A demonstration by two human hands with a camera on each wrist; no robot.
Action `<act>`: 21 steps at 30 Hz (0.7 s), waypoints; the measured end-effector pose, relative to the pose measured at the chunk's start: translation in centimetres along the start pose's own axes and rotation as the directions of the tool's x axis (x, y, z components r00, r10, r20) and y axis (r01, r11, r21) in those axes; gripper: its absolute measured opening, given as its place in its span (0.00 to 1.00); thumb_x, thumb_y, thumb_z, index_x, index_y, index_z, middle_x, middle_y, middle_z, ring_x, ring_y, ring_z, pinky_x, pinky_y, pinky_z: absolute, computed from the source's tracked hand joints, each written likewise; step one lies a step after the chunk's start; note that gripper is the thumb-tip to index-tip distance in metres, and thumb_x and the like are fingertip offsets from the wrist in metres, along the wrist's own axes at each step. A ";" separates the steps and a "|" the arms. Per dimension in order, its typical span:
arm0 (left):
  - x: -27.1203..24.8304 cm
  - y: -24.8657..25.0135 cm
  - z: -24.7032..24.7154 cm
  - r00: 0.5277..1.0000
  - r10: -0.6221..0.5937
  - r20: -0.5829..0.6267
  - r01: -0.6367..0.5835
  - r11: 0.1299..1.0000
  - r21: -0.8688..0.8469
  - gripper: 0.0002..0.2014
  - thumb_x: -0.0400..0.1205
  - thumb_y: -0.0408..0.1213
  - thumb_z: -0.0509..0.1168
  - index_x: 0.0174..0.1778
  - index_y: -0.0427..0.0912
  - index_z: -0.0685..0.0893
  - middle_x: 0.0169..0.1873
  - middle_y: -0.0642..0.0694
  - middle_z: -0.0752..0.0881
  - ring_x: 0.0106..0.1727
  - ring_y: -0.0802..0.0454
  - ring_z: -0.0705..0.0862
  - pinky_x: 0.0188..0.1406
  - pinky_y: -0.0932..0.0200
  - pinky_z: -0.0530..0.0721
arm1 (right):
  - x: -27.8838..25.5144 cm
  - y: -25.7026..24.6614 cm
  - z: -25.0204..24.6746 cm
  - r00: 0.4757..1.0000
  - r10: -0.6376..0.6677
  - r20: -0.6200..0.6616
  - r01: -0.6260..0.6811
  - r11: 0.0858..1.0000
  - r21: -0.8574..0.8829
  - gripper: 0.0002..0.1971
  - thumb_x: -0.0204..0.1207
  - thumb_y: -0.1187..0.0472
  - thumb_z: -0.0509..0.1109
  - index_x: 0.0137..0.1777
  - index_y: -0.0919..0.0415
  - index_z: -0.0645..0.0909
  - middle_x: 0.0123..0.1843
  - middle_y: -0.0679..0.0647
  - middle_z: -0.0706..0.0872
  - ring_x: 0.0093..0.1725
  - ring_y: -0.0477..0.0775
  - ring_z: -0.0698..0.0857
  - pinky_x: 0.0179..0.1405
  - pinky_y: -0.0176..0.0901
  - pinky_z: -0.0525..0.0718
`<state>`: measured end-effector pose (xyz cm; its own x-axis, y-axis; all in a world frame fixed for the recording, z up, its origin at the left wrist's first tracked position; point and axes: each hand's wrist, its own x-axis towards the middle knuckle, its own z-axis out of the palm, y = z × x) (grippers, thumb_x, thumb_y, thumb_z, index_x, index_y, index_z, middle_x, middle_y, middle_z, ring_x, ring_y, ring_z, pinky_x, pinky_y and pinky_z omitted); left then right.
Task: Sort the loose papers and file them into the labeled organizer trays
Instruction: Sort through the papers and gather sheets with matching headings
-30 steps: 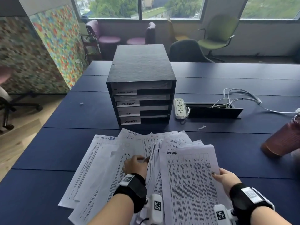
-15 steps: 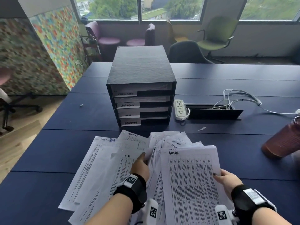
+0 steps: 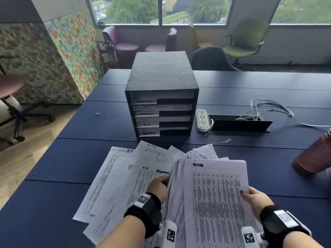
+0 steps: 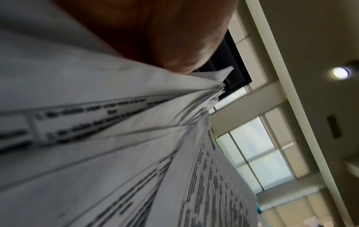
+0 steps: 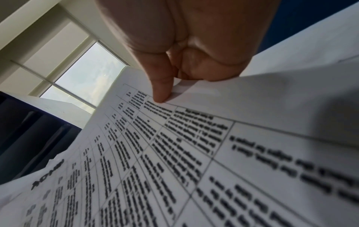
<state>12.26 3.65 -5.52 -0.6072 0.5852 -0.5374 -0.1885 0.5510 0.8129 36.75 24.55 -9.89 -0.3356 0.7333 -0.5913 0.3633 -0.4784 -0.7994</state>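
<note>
We pinch the ADMIN sheet (image 3: 215,199) with right hand (image 3: 254,197) fingers; left hand (image 3: 158,187) grips loose papers (image 3: 136,169) before trays labelled ADMIN, H.R (image 3: 162,111).

The left hand (image 3: 158,187) has its fingers buried among the lifted papers (image 3: 180,176), so its grip cannot be read. The printed text on the ADMIN sheet (image 3: 215,203) is too blurred to read. At three o'clock, a brown cup (image 3: 313,158) is cut off by the frame edge.
</note>
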 end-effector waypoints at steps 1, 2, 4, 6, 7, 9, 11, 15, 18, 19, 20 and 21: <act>0.0 -0.3 0.1 1.000 0.009 0.012 -0.009 1.000 0.028 0.17 0.82 0.54 0.59 0.48 0.48 0.89 0.44 0.47 0.91 0.50 0.45 0.88 0.57 0.47 0.86 | -0.3 -0.1 0.1 1.000 0.002 -0.002 -0.002 1.000 -0.014 0.10 0.70 0.71 0.69 0.51 0.66 0.83 0.40 0.63 0.91 0.49 0.69 0.85 0.60 0.70 0.78; 0.0 -0.4 0.2 1.000 0.007 0.022 -0.008 0.999 0.036 0.15 0.83 0.51 0.58 0.49 0.50 0.89 0.44 0.48 0.92 0.50 0.45 0.88 0.56 0.47 0.86 | -0.3 -0.1 0.1 1.000 0.007 -0.009 -0.007 0.999 -0.033 0.08 0.74 0.74 0.66 0.51 0.67 0.83 0.37 0.63 0.90 0.46 0.68 0.85 0.56 0.68 0.81; -0.4 -0.4 0.5 0.999 -0.019 0.038 0.017 0.998 0.054 0.14 0.85 0.45 0.57 0.54 0.49 0.88 0.46 0.48 0.91 0.51 0.45 0.88 0.58 0.50 0.85 | -0.3 -0.1 0.2 1.000 -0.004 -0.023 0.002 0.996 -0.088 0.08 0.76 0.76 0.64 0.50 0.69 0.82 0.35 0.63 0.89 0.42 0.66 0.85 0.48 0.59 0.83; -1.0 -0.3 0.5 0.999 -0.038 0.033 0.036 0.998 0.059 0.22 0.87 0.51 0.51 0.59 0.42 0.85 0.55 0.45 0.86 0.60 0.43 0.83 0.65 0.54 0.78 | -0.2 -0.3 0.5 0.999 -0.033 -0.026 0.028 0.984 -0.177 0.06 0.76 0.75 0.65 0.51 0.70 0.81 0.36 0.63 0.88 0.39 0.63 0.84 0.44 0.53 0.83; -1.3 -0.2 0.3 0.998 -0.069 -0.001 0.069 0.996 0.051 0.27 0.87 0.57 0.46 0.57 0.42 0.85 0.55 0.45 0.84 0.61 0.44 0.81 0.67 0.55 0.75 | -0.2 -0.4 0.7 0.999 -0.043 -0.025 0.036 0.976 -0.216 0.06 0.76 0.74 0.66 0.51 0.71 0.81 0.37 0.63 0.87 0.39 0.62 0.84 0.42 0.51 0.82; -1.4 -0.5 -0.2 0.992 -0.112 -0.063 0.111 0.993 -0.031 0.31 0.86 0.59 0.43 0.45 0.42 0.86 0.43 0.46 0.85 0.48 0.46 0.82 0.53 0.58 0.77 | -0.2 -0.6 1.0 0.998 -0.057 -0.027 0.048 0.966 -0.252 0.06 0.76 0.74 0.66 0.51 0.71 0.81 0.37 0.62 0.86 0.37 0.60 0.84 0.40 0.48 0.82; -0.8 -1.1 -1.1 0.984 -0.126 -0.123 0.133 0.990 0.049 0.27 0.87 0.53 0.49 0.44 0.37 0.88 0.40 0.41 0.87 0.44 0.44 0.83 0.44 0.59 0.78 | -0.2 -0.6 1.4 0.997 -0.072 -0.025 0.063 0.963 -0.262 0.05 0.76 0.73 0.67 0.50 0.69 0.81 0.37 0.61 0.86 0.37 0.59 0.84 0.40 0.48 0.82; 0.9 -2.7 -4.3 0.938 -0.014 -0.345 0.153 0.912 0.381 0.06 0.77 0.39 0.66 0.39 0.56 0.86 0.55 0.45 0.87 0.60 0.44 0.81 0.62 0.55 0.77 | -0.4 -0.4 2.4 0.995 -0.102 0.008 0.099 0.946 -0.310 0.07 0.75 0.70 0.69 0.53 0.67 0.81 0.44 0.64 0.88 0.48 0.65 0.86 0.57 0.61 0.82; 1.2 -3.7 -6.9 0.860 -0.014 -0.510 0.281 0.848 0.450 0.12 0.75 0.40 0.67 0.53 0.56 0.80 0.64 0.43 0.76 0.65 0.43 0.73 0.65 0.50 0.72 | -0.6 -0.4 2.9 0.995 -0.098 0.029 0.103 0.945 -0.311 0.08 0.73 0.72 0.71 0.51 0.68 0.82 0.44 0.62 0.89 0.47 0.64 0.86 0.58 0.60 0.82; 1.3 -3.8 -7.6 0.844 -0.033 -0.536 0.308 0.848 0.432 0.17 0.75 0.41 0.67 0.60 0.53 0.78 0.66 0.43 0.74 0.67 0.42 0.71 0.65 0.48 0.71 | -0.6 -0.5 2.9 0.995 -0.094 0.033 0.100 0.945 -0.312 0.07 0.73 0.73 0.71 0.50 0.68 0.82 0.41 0.60 0.89 0.44 0.62 0.86 0.56 0.57 0.82; 1.2 -4.0 -8.2 0.835 -0.045 -0.549 0.316 0.855 0.411 0.20 0.75 0.42 0.68 0.63 0.51 0.76 0.67 0.42 0.73 0.68 0.41 0.70 0.66 0.47 0.70 | -0.6 -0.5 2.9 0.995 -0.093 0.035 0.099 0.943 -0.317 0.07 0.72 0.73 0.71 0.50 0.69 0.82 0.40 0.59 0.88 0.43 0.60 0.86 0.54 0.53 0.82; 1.3 -4.2 -8.7 0.833 -0.044 -0.552 0.312 0.861 0.402 0.21 0.75 0.45 0.68 0.65 0.51 0.76 0.67 0.43 0.74 0.68 0.41 0.70 0.67 0.46 0.70 | -0.6 -0.4 2.9 0.995 -0.096 0.031 0.101 0.939 -0.327 0.08 0.72 0.73 0.71 0.50 0.69 0.82 0.39 0.58 0.88 0.41 0.59 0.86 0.52 0.50 0.81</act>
<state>5.52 -3.08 -7.71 -0.9236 0.1346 -0.3590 -0.0414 0.8958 0.4425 34.29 22.98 -9.50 -0.3960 0.7603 -0.5150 0.5921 -0.2173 -0.7760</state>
